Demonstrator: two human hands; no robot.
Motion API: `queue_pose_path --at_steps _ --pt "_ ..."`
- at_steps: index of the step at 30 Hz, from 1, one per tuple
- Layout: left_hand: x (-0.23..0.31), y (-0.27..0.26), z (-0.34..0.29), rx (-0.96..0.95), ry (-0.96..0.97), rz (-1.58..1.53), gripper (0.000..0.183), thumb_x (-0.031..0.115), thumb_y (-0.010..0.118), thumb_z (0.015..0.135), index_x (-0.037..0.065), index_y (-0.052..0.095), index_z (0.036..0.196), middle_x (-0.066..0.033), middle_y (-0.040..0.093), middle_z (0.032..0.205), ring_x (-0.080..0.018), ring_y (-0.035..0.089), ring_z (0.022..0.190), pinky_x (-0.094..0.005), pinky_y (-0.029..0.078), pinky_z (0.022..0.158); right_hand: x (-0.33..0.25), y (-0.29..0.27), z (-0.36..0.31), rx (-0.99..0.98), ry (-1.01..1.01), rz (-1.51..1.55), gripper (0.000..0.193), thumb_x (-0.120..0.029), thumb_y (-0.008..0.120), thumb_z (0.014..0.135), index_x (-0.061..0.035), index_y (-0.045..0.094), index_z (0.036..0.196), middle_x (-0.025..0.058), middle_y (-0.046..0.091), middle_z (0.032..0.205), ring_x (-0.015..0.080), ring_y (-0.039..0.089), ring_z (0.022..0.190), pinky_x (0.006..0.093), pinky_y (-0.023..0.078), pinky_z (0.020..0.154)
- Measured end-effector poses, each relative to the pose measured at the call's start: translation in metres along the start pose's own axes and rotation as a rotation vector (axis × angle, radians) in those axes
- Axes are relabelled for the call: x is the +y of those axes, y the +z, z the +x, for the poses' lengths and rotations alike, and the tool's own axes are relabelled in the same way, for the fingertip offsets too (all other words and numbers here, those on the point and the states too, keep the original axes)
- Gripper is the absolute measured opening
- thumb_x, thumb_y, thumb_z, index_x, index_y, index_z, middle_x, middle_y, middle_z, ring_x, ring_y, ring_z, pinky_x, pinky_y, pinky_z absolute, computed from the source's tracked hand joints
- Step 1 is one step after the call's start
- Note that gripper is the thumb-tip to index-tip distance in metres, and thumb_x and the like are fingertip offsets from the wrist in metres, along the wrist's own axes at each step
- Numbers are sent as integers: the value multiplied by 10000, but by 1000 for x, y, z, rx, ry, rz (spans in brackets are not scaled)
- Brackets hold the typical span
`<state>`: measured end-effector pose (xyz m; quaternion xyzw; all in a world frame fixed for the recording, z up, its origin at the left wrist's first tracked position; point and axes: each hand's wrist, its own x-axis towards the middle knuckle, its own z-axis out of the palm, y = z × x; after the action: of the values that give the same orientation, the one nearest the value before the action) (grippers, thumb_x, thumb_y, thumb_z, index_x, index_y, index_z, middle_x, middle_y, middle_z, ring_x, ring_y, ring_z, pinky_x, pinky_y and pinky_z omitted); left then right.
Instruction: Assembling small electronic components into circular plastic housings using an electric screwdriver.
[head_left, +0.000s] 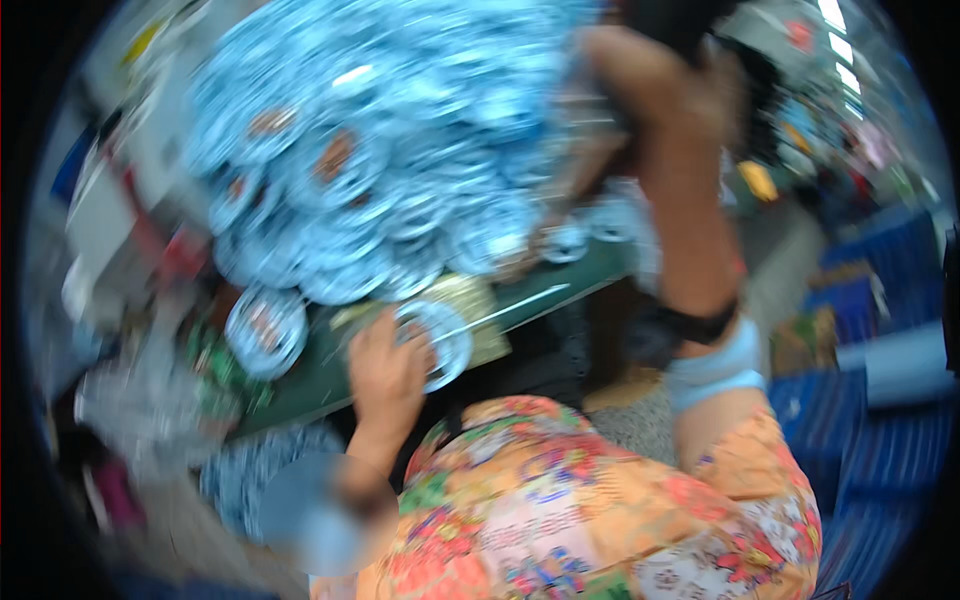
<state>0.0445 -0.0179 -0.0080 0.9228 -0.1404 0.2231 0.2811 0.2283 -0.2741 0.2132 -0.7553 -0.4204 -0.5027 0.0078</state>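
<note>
Curled left hand (385, 368) grips a round, glossy, pale-blue disc (457, 350).

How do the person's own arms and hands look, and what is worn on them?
The left hand is ungloved. The right arm has a light-blue band and a dark band near the elbow; the garment is orange, floral. Blur hides finer detail.

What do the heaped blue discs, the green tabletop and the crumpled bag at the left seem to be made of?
Blue discs: probably plastic, glossy, judging by their bright, pale highlights; blur hides finer detail.
Green tabletop: smooth and fairly matte, perhaps laminate or painted board, from its even colour.
Crumpled bag: likely thin plastic film, semi-clear, given its wrinkles and pale glints.
</note>
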Motion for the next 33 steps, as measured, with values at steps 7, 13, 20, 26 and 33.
queue_pose_path --at_steps 7,13,20,26,33 --pt "12 2 -2 13 -73 -29 160 119 695 827 64 664 974 -244 540 1346 -372 529 1229 -515 383 1013 -50 -16 26 55 635 1152 349 -211 558 933 78 579 1127 116 607 762 172 597 746 258 464 722" --pt "9 -2 -5 -3 -77 -22 213 106 711 815 34 644 1004 -239 520 1371 -378 525 1230 -517 384 1013 -106 -4 39 39 749 1439 458 -153 554 901 80 460 1285 135 590 746 199 602 649 314 500 647" --pt "9 -2 -2 9 -81 -45 171 129 705 822 50 646 962 -268 551 1315 -375 533 1213 -521 385 1013 -124 6 36 121 835 1521 444 -74 581 868 91 476 1266 121 587 777 221 625 629 343 513 587" --pt "10 -2 -1 -11 -83 -30 175 131 701 824 41 647 964 -265 541 1327 -378 527 1220 -524 382 1020 -125 15 30 108 806 1564 441 -47 591 854 76 479 1262 121 581 801 220 621 625 345 516 578" --pt "6 3 -6 -29 -69 -3 198 134 705 811 32 645 969 -263 528 1349 -379 511 1248 -530 367 1036 -142 12 24 131 798 1587 410 4 583 847 44 468 1238 121 582 808 199 611 624 330 510 586"
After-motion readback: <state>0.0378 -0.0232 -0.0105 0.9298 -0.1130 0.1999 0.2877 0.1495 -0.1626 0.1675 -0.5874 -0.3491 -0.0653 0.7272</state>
